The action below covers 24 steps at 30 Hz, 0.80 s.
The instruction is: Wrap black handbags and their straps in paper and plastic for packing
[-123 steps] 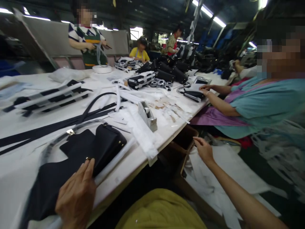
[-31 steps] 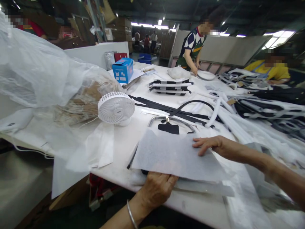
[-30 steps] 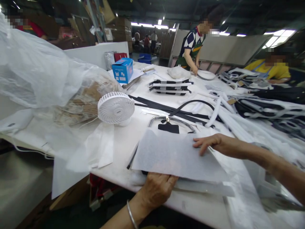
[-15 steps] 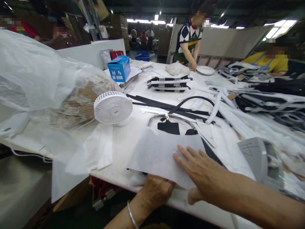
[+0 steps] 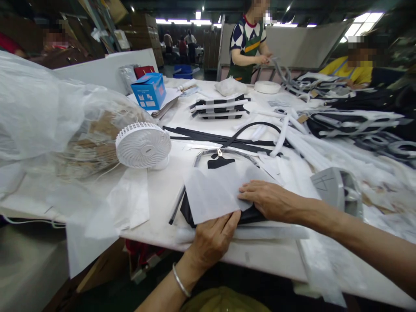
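Paper sheet [image 5: 212,190]: lay on top of the black bag [image 5: 251,215], near the front edge of the counter [image 5: 260,255], and left some of the bag bare along the near side. Ran roughly from left to right in its long axis, with a slight slant; could not make out the right end for certain, partly covered by the right hand [image 5: 276,197].

Sat directly beyond the left hand [image 5: 211,242] and to the left of the right hand. Touched both, with neither clearly nearer: met the left at the near edge, the right at the right-hand part. Showed, on the left, a grip of bent fingers; could not tell of any pinch there, with the underside hidden. Showed, on the right, a loose grip, fingers stretched over the paper and closed around nothing in sight.

Showed a gold buckle [image 5: 219,152] just beyond the far edge, with a white fan [image 5: 143,145] well apart on the left.
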### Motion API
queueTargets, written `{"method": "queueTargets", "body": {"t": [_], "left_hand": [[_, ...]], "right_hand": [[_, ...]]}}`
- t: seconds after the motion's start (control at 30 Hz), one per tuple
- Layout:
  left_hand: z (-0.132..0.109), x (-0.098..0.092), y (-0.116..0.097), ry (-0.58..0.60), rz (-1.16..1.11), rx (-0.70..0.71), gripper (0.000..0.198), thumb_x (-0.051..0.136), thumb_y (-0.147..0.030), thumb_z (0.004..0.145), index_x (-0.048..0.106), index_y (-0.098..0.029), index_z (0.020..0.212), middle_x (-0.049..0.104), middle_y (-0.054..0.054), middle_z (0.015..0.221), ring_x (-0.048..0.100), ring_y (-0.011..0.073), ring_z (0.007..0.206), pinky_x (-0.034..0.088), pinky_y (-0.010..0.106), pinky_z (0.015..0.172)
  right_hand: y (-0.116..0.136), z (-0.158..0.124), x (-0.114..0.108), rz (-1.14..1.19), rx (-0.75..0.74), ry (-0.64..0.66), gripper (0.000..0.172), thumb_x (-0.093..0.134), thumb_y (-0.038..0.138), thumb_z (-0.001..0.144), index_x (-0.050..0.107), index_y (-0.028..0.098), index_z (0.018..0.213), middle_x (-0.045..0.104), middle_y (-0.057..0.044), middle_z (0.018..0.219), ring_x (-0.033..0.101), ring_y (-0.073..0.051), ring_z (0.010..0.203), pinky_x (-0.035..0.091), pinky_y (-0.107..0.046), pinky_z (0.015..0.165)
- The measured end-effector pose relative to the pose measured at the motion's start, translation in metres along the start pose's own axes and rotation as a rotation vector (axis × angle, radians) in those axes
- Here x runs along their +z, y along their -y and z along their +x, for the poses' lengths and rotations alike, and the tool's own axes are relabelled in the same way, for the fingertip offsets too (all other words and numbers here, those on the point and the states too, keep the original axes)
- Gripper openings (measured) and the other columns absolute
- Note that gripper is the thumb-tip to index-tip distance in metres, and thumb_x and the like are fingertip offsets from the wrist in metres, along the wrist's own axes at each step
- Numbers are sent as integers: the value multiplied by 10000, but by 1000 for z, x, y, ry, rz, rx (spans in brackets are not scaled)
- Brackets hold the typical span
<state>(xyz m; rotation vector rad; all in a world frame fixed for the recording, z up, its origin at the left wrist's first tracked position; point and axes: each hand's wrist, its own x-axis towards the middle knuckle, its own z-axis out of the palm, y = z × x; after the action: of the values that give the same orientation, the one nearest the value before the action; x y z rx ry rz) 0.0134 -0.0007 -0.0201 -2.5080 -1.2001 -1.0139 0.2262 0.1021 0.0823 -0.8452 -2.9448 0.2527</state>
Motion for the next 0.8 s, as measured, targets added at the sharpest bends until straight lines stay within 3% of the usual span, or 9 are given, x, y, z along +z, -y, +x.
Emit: {"method": "queueTargets", "body": {"t": [0.13, 0.27, 0.5, 0.7, 0.8], "left_hand": [[4, -2, 0, -50, 22, -3, 550, 564, -122, 911, 370, -111, 1426, 733, 71, 973, 695, 167, 820, 504, 306, 713], [9, -5, 0, -58, 29, -5, 516, 540, -129, 925, 378, -61, 1410, 727, 86, 951, 691, 172, 842, 506, 334, 794], [5, -11, 3, -25, 9, 28, 453, 520, -102, 933, 444, -83, 1380, 718, 103, 1019, 668, 176, 931, 496, 326, 837], [4, -17, 5, -128, -14, 26, 390, 577, -176, 929, 511, -95, 1304, 678, 88, 910, 626, 181, 835, 521, 322, 780], [3, -18, 4, -178, 28, 2, 311, 595, -198, 922, 571, -133, 1225, 659, 72, 871, 616, 179, 819, 517, 327, 787]], "right_hand": [[15, 6, 0, -77, 69, 71, 360, 552, 184, 863, 644, 214, 1210, 720, -81, 953, 663, -226, 881, 496, -353, 825], [27, 15, -2, -139, 54, 62, 245, 516, 168, 908, 685, 189, 1084, 701, -89, 849, 651, -222, 799, 504, -357, 768], [21, -4, 16, 79, -66, -170, 348, 417, 59, 892, 694, 181, 1063, 664, -109, 1254, 600, -223, 1189, 481, -428, 1033], [35, -14, 31, 81, 83, -133, 422, 397, 96, 903, 581, 135, 1280, 655, -160, 1256, 609, -265, 1189, 492, -494, 1012], [43, -14, 35, 89, 130, -146, 385, 412, 126, 921, 586, 158, 1262, 637, -155, 1287, 613, -263, 1179, 480, -494, 1023]]}}
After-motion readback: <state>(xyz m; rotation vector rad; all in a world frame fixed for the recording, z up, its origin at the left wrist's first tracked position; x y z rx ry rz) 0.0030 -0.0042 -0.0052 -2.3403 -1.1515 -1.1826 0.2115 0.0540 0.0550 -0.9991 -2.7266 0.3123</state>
